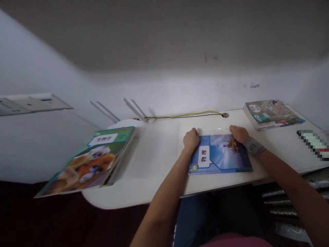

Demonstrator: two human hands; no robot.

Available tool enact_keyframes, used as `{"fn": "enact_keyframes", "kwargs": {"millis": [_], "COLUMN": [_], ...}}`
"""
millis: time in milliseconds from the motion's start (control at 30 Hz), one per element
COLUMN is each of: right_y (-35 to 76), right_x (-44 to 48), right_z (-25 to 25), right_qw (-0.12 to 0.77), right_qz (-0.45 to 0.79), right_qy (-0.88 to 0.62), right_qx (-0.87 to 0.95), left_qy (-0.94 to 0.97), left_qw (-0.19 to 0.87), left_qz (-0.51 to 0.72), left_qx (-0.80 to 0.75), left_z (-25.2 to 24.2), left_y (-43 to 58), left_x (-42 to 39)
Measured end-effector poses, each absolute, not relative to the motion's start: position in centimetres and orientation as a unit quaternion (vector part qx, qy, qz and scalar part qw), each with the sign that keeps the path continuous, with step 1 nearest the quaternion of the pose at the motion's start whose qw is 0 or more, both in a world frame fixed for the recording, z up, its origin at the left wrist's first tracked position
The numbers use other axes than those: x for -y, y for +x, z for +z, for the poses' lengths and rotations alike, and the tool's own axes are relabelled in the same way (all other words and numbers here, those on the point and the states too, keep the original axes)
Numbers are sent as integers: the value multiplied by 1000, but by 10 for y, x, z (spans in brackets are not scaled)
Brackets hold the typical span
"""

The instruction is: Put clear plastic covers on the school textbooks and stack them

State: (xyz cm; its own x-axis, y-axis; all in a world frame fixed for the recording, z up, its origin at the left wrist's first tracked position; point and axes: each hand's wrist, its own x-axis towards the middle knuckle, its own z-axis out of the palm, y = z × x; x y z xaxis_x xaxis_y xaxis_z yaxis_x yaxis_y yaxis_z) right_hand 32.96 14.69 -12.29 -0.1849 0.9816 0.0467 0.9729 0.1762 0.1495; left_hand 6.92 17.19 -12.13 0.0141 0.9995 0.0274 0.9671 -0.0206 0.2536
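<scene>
A blue physics textbook (223, 161) lies flat near the table's front edge, turned sideways to me. A clear plastic book cover (214, 131) shows as a strip past its far edge; a faint see-through panel spreads left of the book. At the book's far left corner, my left hand (191, 140) is closed, its fingers curled over the plastic edge. My right hand (239, 134), with a grey band on the wrist, is closed at the far right corner. Both sets of fingertips are partly hidden.
A stack of books (89, 161), a biology textbook on top, overhangs the white table's (115, 199) left end. Another book stack (272, 115) stands back right, near a blurred-out object (315, 144). Yellow and black cables (185, 115) run along the wall to a hole (225, 115).
</scene>
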Motion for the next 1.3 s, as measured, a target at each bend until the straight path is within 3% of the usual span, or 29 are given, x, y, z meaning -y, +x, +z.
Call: {"fn": "enact_keyframes", "kwargs": {"millis": [500, 800, 1100, 1300], "right_y": [325, 331, 222, 258], "right_x": [-162, -153, -91, -95], "right_z": [-123, -111, -140, -146], "right_qw": [34, -57, -154, -114], "right_qz": [44, 38, -23, 8], "right_qy": [610, 624, 512, 528], "right_qx": [-791, -778, -845, -841], "left_qy": [786, 792, 811, 785], "left_qw": [-33, 7, 15, 26], "left_qz": [87, 51, 20, 57], "left_qx": [-611, -608, -584, -616], "left_z": [-97, -143, -142, -137], "left_y": [101, 131, 114, 92], "left_x": [-120, -107, -102, -103]}}
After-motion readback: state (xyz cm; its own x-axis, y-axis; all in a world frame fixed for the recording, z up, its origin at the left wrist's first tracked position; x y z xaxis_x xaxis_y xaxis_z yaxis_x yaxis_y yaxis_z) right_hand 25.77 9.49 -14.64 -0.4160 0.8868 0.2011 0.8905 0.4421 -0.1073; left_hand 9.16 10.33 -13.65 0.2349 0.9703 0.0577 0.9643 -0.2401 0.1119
